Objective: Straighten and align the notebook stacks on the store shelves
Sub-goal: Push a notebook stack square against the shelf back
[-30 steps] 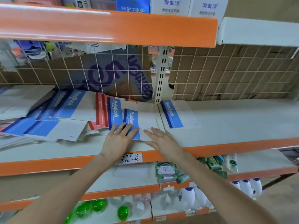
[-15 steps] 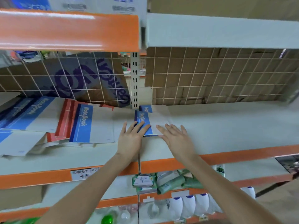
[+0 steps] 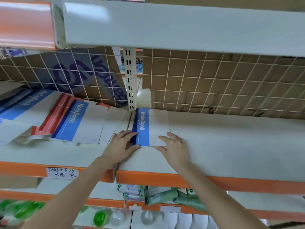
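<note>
On shelf [image 3: 231, 146]: both hands, left [image 3: 121, 146] and right [image 3: 175, 147], fingers straight, apparently pressing notebook stack [image 3: 152, 128] edges.

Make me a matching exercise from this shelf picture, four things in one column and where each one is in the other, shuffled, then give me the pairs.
Things:
1. left hand
2. right hand
3. handwritten price tag
4. green bottle

Places:
A. on a lower shelf, near the bottom of the picture
B. at the blue spine edge of the notebook stack
C. on the orange front rail of the notebook shelf
D. at the white edge of the notebook stack

Pairs: 1-B, 2-D, 3-C, 4-A
</note>
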`<state>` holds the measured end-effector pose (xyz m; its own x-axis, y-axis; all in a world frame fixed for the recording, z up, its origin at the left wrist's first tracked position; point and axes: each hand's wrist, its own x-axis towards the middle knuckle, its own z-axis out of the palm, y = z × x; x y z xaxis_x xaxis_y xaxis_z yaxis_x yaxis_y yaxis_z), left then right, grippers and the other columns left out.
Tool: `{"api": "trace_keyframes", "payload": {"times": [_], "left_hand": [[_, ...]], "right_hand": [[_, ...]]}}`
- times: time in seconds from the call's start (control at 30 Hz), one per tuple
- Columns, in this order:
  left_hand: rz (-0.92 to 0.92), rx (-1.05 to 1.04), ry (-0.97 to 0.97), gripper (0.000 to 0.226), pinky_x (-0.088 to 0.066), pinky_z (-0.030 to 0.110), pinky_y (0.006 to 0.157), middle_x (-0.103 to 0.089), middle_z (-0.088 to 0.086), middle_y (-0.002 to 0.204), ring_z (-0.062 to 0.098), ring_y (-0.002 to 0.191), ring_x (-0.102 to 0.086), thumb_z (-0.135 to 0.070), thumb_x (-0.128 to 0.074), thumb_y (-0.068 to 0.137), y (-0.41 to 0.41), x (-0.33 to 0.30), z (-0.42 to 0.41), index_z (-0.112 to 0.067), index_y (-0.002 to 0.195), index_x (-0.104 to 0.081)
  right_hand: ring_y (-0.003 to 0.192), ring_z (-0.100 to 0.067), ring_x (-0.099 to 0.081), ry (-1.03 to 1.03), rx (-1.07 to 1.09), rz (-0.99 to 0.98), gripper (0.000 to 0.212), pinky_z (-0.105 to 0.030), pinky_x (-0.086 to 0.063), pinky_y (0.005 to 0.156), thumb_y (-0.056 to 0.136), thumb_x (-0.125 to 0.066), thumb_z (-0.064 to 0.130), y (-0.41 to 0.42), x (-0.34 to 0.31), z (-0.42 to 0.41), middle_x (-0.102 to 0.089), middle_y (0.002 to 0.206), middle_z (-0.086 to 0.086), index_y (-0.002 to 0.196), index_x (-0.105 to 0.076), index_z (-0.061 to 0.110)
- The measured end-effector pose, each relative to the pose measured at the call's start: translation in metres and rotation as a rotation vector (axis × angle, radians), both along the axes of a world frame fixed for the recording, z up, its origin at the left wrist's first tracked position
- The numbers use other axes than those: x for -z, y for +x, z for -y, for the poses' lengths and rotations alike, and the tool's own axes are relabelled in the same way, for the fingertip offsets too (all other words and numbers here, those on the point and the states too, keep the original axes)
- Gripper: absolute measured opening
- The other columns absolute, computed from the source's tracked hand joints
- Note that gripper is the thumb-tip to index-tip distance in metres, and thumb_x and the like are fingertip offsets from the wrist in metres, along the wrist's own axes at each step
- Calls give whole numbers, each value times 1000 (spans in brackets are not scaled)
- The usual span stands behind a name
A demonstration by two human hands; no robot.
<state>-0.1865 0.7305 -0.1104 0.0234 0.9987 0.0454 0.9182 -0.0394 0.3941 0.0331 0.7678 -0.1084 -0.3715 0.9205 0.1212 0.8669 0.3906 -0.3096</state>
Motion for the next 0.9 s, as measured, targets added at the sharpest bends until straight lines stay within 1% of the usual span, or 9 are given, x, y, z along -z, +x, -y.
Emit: {"api": "trace_keyframes", "payload": {"times": [0.07, 0.13, 0.3, 0.43, 0.53, 0.6, 0.67, 0.77, 0.9], "left_hand": [[42, -12, 37, 52, -13, 37, 116, -38, -1, 147, 14, 139, -25, -43, -51, 93, 1, 0, 1, -24, 140, -42], [59, -33, 44, 48, -11, 38, 117, -41, -3, 145, 14, 139, -25, -39, -53, 93, 1, 0, 1, -23, 138, -45], [35, -57, 33, 47, -8, 37, 117, -42, -4, 145, 15, 141, -23, -39, -54, 92, -2, 1, -7, -24, 136, -47], [29, -50, 31, 47, -8, 38, 117, -43, -4, 144, 15, 141, -23, -39, -55, 92, -2, 0, -8, -25, 135, -47], [-65, -46, 4, 48, -5, 38, 117, -39, -6, 147, 14, 143, -19, -43, -48, 94, -1, -2, -6, -26, 139, -42], [-200, -46, -32, 50, -2, 39, 117, -32, -7, 151, 15, 144, -14, -46, -40, 97, 2, -4, -6, -28, 142, -35], [-330, -36, -64, 51, 1, 42, 117, -25, -7, 153, 17, 145, -7, -47, -31, 98, 7, -6, -4, -28, 145, -26], [-365, -43, -38, 55, -1, 42, 117, -17, -3, 156, 20, 146, -4, -49, -26, 99, 3, -11, 2, -27, 148, -15], [-413, -105, -21, 59, -2, 42, 116, -8, 0, 158, 20, 146, -3, -51, -25, 97, -40, -22, 22, -28, 150, -9]], "right_hand": [[135, -16, -33, -18, -14, -31, 53, -25, -15, 107, 90, -54, 47, -1, 2, -2, -38, 147, -1, 139, -47, 28], [136, -16, -30, -38, -6, -61, 55, -25, -13, 108, 90, -56, 46, -2, 4, -4, -36, 147, -2, 140, -45, 26], [126, -15, -39, 27, 102, -24, 51, -29, -13, 103, 84, -58, 52, -1, 4, -9, -53, 129, 7, 131, -52, 33], [129, -14, -35, 21, 92, 0, 48, -35, -6, 108, 85, -57, 52, -2, 3, -12, -56, 125, 7, 130, -53, 33], [133, -14, -30, 11, 53, 70, 50, -41, 1, 112, 90, -50, 52, -1, 2, -13, -50, 131, 5, 136, -46, 32], [136, -18, -24, -23, 25, 147, 55, -48, 1, 113, 92, -45, 54, -1, -2, -14, -43, 138, 1, 142, -36, 32], [141, -26, -13, -83, 32, 201, 66, -53, 1, 112, 91, -42, 59, -5, -9, -13, -30, 147, -6, 148, -23, 32], [144, -29, 0, -59, 15, 158, 74, -53, 1, 112, 90, -41, 61, -24, -22, -7, -9, 156, -10, 150, -13, 29], [145, -24, 2, 14, -172, 68, 75, -49, -3, 114, 92, -44, 56, -69, -34, 10, -5, 158, -6, 151, -9, 25]]}}
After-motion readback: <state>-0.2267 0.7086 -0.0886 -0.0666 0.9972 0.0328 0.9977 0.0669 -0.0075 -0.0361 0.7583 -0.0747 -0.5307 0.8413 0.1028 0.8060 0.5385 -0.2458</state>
